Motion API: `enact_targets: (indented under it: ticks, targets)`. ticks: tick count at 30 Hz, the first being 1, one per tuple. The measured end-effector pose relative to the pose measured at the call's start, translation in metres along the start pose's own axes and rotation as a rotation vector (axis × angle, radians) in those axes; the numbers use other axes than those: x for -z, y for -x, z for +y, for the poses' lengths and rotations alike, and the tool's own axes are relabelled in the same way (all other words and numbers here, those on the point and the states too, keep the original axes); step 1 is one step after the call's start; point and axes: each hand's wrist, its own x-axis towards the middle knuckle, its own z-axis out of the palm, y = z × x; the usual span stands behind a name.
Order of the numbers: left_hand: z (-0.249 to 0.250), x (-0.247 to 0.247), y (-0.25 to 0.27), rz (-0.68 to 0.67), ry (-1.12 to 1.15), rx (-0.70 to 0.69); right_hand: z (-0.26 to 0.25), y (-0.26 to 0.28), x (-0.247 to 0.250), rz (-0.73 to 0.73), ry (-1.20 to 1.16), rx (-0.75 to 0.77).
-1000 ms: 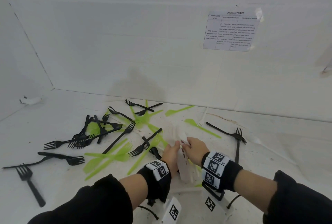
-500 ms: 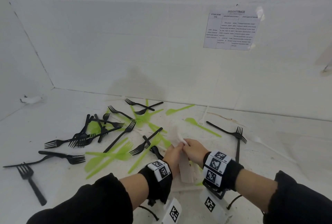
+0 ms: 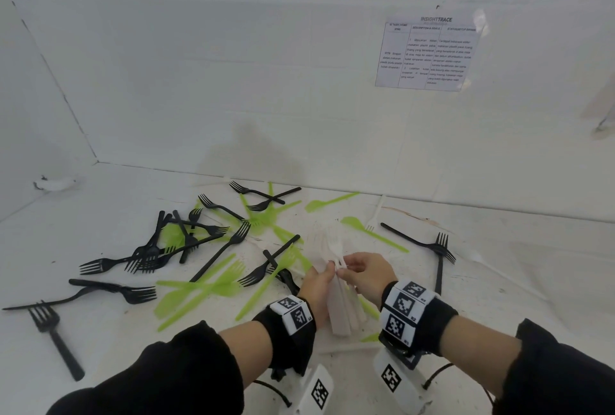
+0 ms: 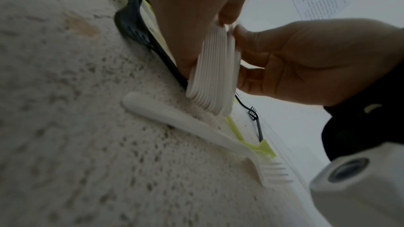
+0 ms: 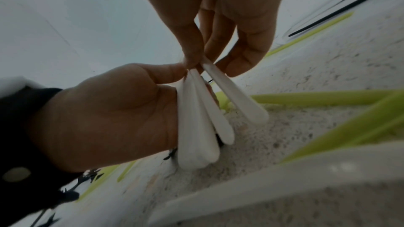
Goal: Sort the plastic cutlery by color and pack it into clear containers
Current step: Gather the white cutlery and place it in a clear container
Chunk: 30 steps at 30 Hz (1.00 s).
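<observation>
Both hands hold a bundle of white plastic forks [image 3: 342,311] upright over the table's near centre, handle ends down and tines [image 3: 332,244] up. My left hand [image 3: 319,281] grips the bundle [image 5: 196,127] from the left. My right hand [image 3: 359,269] pinches one white fork handle [image 5: 236,96] near its neck, splayed off the rest. In the left wrist view the stacked handles [image 4: 214,68] rest on the table. Black forks [image 3: 149,251] and green cutlery [image 3: 199,291] lie scattered to the left and behind.
One white fork [image 4: 196,127] lies flat just under my hands, with a green fork [image 4: 258,146] beside it. Another white fork [image 3: 374,215] and black forks [image 3: 439,248] lie to the right. White walls enclose the table. A faint clear shape [image 3: 532,264] shows at right.
The bundle has risen a little and its tines stand more upright. My right fingers have shifted up to pinch a single fork at the neck. The left hand keeps its grip.
</observation>
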Motion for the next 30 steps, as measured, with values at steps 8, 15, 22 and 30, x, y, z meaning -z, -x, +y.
enact_targets:
  ticks: [8, 15, 22, 30]
  targets:
    - [-0.005, -0.004, -0.003, 0.025, -0.021, 0.024, 0.002, 0.005, -0.003, -0.048, 0.091, 0.115]
    - [-0.002, -0.005, -0.004, 0.007, -0.017, 0.055, 0.001, -0.001, 0.002, -0.028, 0.163, 0.129]
    - [0.009, -0.003, 0.002, -0.068, 0.061, 0.052, -0.003, -0.005, 0.000, -0.004, 0.041, 0.100]
    - [0.014, -0.008, 0.004, -0.026, 0.047, 0.022, -0.008, -0.007, 0.007, -0.104, 0.143, 0.129]
